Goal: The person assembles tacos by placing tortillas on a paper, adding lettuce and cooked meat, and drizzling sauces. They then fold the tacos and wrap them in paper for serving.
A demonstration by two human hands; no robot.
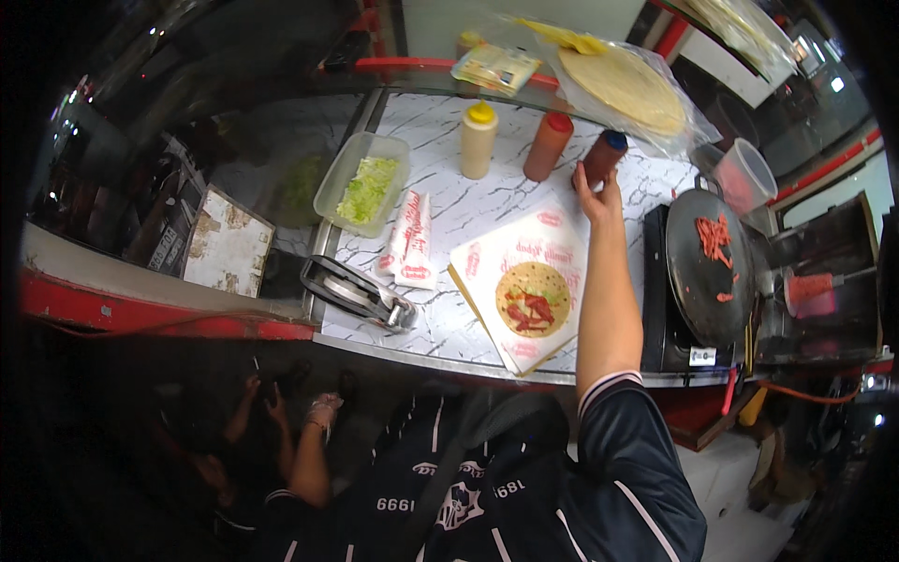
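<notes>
My right hand (601,195) reaches over the counter, its fingers around a dark red squeeze bottle (607,155) with a blue cap. Left of that bottle stand a red squeeze bottle (549,148) and a cream-coloured one with a yellow cap (478,142). Below my right forearm's left side, a round flatbread (554,281) topped with reddish meat strips (527,314) lies on a stack of printed paper sheets (487,251). My left hand (325,409), in a clear plastic glove, hangs low beside my body, off the counter; its fingers are too small and dim to read.
On the right, a round black griddle (688,272) holds red meat pieces (714,238). A tub of shredded lettuce (367,187), folded paper sleeves (410,242) and a black-handled metal tool (361,295) lie left. Bagged flatbreads (627,89) rest behind. Another person's hands (251,398) show at lower left.
</notes>
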